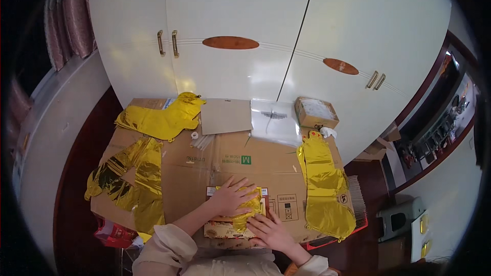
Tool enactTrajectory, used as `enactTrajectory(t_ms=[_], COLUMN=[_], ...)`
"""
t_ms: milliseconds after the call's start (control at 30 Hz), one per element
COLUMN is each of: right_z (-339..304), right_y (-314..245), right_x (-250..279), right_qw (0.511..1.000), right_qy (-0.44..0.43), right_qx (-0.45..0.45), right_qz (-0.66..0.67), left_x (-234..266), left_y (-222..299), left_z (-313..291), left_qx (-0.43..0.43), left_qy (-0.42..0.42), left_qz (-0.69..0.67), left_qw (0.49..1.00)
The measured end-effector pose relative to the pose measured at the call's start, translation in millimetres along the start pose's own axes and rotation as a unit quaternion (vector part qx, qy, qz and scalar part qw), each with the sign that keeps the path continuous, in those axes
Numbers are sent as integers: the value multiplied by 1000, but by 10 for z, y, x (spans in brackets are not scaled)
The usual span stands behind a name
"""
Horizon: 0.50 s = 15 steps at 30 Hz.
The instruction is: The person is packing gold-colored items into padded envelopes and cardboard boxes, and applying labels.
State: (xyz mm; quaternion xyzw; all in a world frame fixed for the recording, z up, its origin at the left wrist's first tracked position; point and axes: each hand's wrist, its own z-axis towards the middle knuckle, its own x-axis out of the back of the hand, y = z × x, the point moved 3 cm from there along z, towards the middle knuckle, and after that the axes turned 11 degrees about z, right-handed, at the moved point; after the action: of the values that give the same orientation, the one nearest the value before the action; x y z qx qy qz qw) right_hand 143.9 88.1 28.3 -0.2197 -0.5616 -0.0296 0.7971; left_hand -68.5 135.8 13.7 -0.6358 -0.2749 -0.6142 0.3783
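Note:
My left hand [232,198] lies flat, its fingers spread over a small folded piece of gold foil [252,204]. Lower and to the right, my right hand [269,231] rests with outstretched fingers on the foil's near edge. Both hands touch the foil, and neither grips anything visible. Beneath it is a printed cream and dark red card or packet [219,230], partly hidden by my hands. All of this sits at the front of a cardboard-covered table [186,184].
Flat gold foil balloons lie at the far left [163,117], near left [146,174] and right [327,189]. A clear plastic bag [276,122], a grey-brown board [226,116], thin white sticks [204,142] and a small carton [317,113] line the back, before white cabinets [230,76].

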Motion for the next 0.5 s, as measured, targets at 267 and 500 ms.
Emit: enactTrajectory(t_ms=[267,500], right_z=[113,550], right_y=[44,822], right_x=[113,0], right_qw=[996,994], right_qy=[-3,73], right_qx=[-57,-78], right_qz=[64,2], left_x=[8,-41], left_y=[-12,-27], left_z=[-27,-24], left_qx=[-12,-11], left_qy=[4,-1], left_qz=[-3,12], left_qw=[1000,1000])
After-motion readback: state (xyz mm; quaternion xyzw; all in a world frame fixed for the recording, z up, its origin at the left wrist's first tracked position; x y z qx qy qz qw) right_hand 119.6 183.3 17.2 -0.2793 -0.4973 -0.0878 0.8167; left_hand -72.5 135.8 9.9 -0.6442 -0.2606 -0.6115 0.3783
